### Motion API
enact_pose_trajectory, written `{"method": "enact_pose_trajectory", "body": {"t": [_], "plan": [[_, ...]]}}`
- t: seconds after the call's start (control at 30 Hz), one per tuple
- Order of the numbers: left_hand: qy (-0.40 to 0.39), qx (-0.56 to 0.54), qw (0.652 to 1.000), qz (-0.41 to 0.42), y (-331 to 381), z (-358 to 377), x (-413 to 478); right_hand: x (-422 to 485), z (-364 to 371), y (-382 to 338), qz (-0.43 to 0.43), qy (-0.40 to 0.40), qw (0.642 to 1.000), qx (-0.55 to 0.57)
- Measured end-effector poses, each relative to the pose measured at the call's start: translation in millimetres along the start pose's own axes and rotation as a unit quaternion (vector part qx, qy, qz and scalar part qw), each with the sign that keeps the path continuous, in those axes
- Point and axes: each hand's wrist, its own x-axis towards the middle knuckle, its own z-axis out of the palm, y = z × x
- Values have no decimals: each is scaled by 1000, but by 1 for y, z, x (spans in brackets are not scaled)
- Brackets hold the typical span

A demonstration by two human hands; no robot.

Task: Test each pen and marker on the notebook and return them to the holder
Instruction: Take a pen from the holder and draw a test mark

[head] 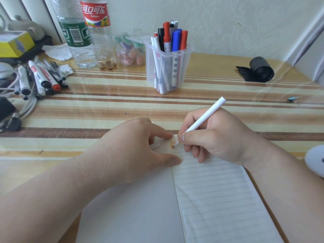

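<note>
Head view: right hand (217, 137) pinches a white pen (204, 116), tip on orange marks (172, 144) beside the left index fingertip. Spread fingers of the left hand (133, 149) press the notebook (215, 199).

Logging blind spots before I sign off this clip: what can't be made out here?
Head view:
- orange mark by white pen: too small to read.
- white piece under left hand: mostly covered; gripped or not, unclear.
- notebook: lower part cut by frame edge.
- loose markers, left: print too blurred.
</note>
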Motion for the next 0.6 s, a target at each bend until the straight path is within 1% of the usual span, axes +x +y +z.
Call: {"method": "enact_pose_trajectory", "body": {"t": [0.2, 0.4, 0.6], "plan": [[-1, 0, 1000, 2, 0, -1, -1, 2, -1, 3, 6, 26, 999, 48], [-2, 0, 1000, 3, 1, -1, -1, 2, 0, 3, 7, 26, 999, 24], [-1, 2, 1000, 12, -1, 0, 1, 1, -2, 1, 8, 4, 1000, -8]]}}
